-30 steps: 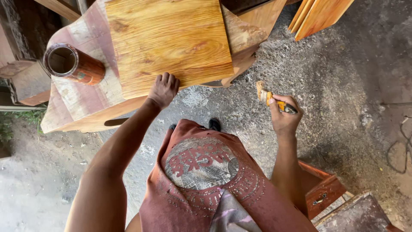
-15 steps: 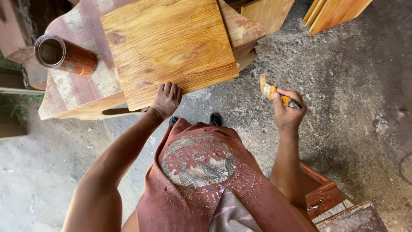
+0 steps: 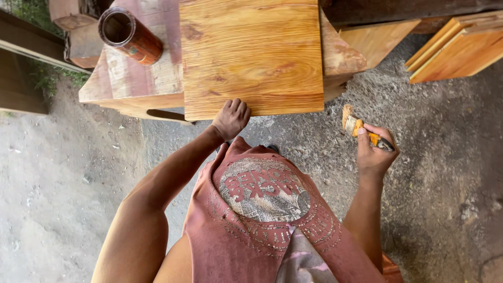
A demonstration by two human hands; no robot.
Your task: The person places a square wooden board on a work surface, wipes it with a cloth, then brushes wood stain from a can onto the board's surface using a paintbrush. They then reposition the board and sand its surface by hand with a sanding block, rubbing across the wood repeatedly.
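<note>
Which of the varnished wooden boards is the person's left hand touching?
The big square board on the bench: the left hand grips its near edge. The other boards lie stacked at the far right, untouched.

From my remote seat I see a rough wooden bench (image 3: 131, 78) at about eleven o'clock, its top streaked pink and pale. Lying directly on it is a glossy golden wooden panel (image 3: 251, 52), which overhangs the bench's near edge toward six o'clock. At ten o'clock on the bench stands a rusty brown tin can (image 3: 131, 34) — open-topped and upright, just beside the panel. Under everything is the grey dirt floor (image 3: 435, 183) — gritty and speckled. At two o'clock a stack of orange-toned boards (image 3: 461, 47) rests on that floor, well apart from the bench.
</note>
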